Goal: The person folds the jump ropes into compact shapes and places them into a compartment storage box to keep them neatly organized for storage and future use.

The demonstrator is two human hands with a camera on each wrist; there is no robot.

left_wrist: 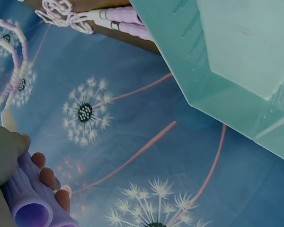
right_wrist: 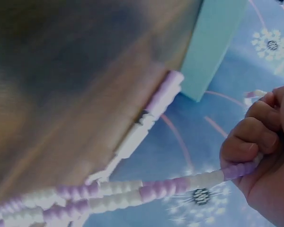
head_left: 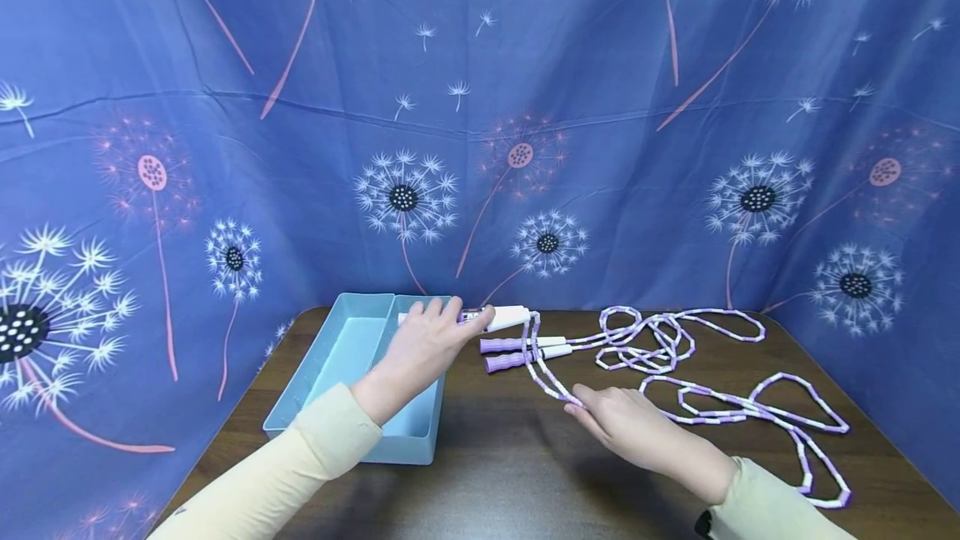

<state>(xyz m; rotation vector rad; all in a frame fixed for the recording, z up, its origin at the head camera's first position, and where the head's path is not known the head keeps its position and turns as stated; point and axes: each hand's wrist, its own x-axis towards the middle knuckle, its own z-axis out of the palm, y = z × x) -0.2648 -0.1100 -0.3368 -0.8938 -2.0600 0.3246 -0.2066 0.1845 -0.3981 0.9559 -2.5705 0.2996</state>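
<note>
Purple-white beaded skipping rope [head_left: 678,346], loosely tangled loops

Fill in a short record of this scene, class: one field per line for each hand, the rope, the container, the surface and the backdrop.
Left hand: grips a purple ribbed jump-rope handle with white tip, above the tray's far end
Right hand: fingers pinch the purple and white beaded skipping rope
Spare handles: two more purple ribbed handles lying on the table
Container: light blue rectangular plastic tray, on the table's left
Surface: dark brown wooden table
Backdrop: blue dandelion-print cloth
</note>
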